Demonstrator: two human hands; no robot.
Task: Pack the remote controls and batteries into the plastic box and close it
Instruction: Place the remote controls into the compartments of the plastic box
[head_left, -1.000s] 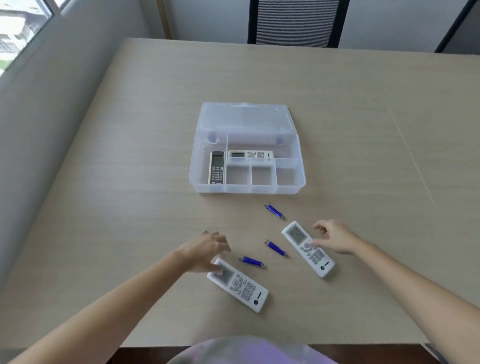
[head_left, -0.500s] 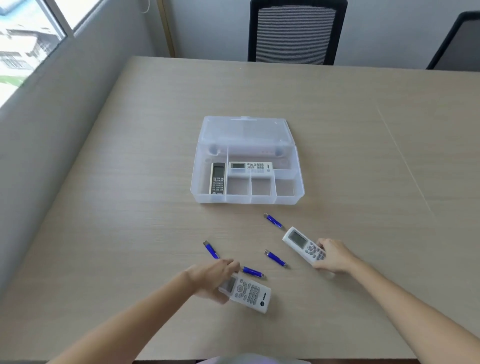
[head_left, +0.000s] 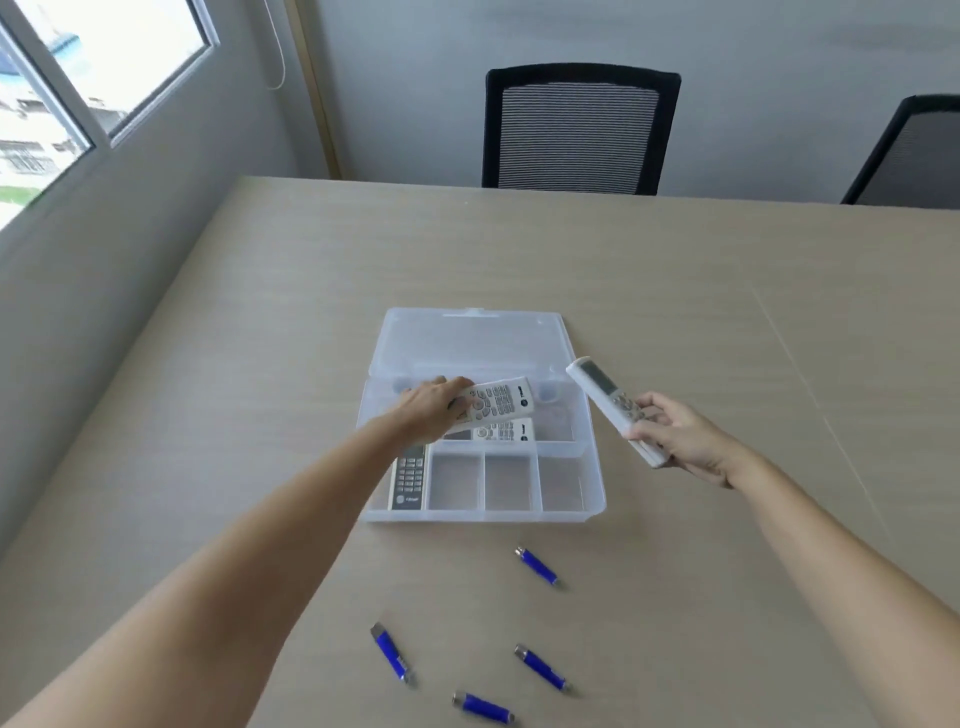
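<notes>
Each grip has carried its remote (head_left: 496, 404) up to the box (head_left: 595, 488).

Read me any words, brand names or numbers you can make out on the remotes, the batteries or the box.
None can be read.
Remote in the left hand: round logo, button marks, blurred.
White remote in the box: logo blurred.
Grey remote: bottom logo too small.
Remote in the right hand: screen unreadable.
Batteries: no legible print.

A wooden table (head_left: 675, 322) bears the plastic box (head_left: 488, 512) and four batteries (head_left: 537, 566).
</notes>
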